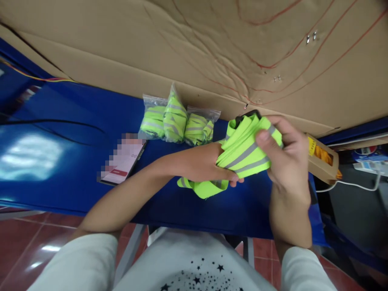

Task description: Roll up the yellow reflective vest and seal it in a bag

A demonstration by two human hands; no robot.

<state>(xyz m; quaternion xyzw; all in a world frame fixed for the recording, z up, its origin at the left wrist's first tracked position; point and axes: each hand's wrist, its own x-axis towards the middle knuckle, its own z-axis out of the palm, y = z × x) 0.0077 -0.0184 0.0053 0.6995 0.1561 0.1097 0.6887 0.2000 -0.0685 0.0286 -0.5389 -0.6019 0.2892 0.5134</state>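
A neon yellow-green reflective strap (245,149) with grey stripes is folded into a thick bundle above the blue table. My left hand (212,163) grips its lower left end, fingers partly hidden behind the folds. My right hand (283,149) holds the other end, thumb pressed on top. A black buckle-like piece (248,116) shows at the bundle's upper edge. From below my left hand a loose loop of the same strap hangs toward the tabletop. Just beyond, three clear zip bags (174,117) of similar straps stand side by side.
A phone (123,161) lies on the blue table (69,161) at left. Brown board (121,44) with red wires rises behind. At right are a cardboard box (323,159) with orange contents and a white cable (360,188). Black cables cross the left side.
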